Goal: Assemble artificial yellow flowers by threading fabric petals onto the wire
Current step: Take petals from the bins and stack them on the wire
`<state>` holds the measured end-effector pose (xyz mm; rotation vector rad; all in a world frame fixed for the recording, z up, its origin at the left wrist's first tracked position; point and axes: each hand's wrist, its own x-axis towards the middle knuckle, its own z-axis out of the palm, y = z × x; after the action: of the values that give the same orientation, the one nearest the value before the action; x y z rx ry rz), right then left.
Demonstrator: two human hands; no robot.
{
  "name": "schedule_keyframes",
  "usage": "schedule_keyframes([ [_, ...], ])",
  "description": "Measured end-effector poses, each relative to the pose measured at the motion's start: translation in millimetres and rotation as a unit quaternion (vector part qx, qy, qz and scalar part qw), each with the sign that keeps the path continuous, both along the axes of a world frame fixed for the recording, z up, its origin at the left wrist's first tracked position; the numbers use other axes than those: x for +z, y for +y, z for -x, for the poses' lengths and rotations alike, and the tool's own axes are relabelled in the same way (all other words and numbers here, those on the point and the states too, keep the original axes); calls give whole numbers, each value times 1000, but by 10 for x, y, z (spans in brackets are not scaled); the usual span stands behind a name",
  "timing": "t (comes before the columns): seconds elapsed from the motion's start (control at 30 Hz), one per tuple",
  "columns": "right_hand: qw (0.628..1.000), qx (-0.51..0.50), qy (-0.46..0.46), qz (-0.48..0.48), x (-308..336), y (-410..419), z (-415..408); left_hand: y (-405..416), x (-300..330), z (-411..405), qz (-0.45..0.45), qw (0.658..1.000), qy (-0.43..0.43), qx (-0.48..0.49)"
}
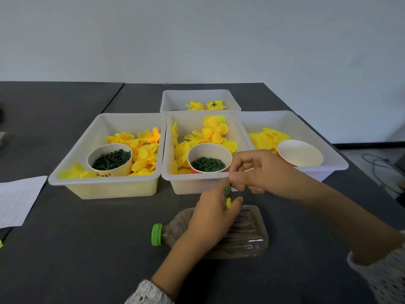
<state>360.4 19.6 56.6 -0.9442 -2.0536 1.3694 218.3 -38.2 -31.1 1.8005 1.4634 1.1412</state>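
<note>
Two hands meet at lower centre of the frame, above a bottle (241, 235) lying on the dark surface (87, 249). Left hand (213, 213) pinches a small yellow petal (228, 202) with a green piece (227, 190); right hand (258, 172) pinches that piece from above. Petal trays (105, 183) stand behind.

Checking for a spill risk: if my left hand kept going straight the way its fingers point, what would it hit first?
Probably the right hand, close ahead of the left hand; depth is hard to judge.
</note>
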Motion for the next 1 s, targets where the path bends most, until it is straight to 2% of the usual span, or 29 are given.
schedule_keyframes([
  [0.23, 998, 14, -42, -42, -185, -43, 97, -10, 33, 26, 25, 999, -34, 6],
  [0.6, 997, 31, -67, -16, -273, -69, 91, -8, 36, 32, 36, 998, -46, -14],
  [0.7, 991, 83, -106, 2, -189, -43, 130, 3, 19, 22, 28, 999, -45, -5],
  [0.73, 981, 120, -151, 13, -105, 20, 151, 5, 14, 20, 28, 998, -49, 0],
  [0.8, 936, 209, -281, 41, 122, 284, 173, 12, -6, 24, 33, 998, -52, 0],
  [0.87, 900, 231, -366, 45, 302, 690, 202, 16, -29, 43, 40, 998, -41, -10],
  [0.9, 899, 193, -392, 7, 347, 904, 224, 18, -35, 51, 47, 998, -37, -14],
  [0.93, 890, 132, -429, -76, 342, 1114, 250, 19, -38, 53, 53, 998, -37, -16],
  [0.97, 854, 68, -482, -185, 283, 1296, 277, 21, -44, 53, 58, 997, -37, -15],
  [1.0, 799, 20, -535, -274, 197, 1424, 307, 26, -46, 50, 62, 997, -38, -13],
])
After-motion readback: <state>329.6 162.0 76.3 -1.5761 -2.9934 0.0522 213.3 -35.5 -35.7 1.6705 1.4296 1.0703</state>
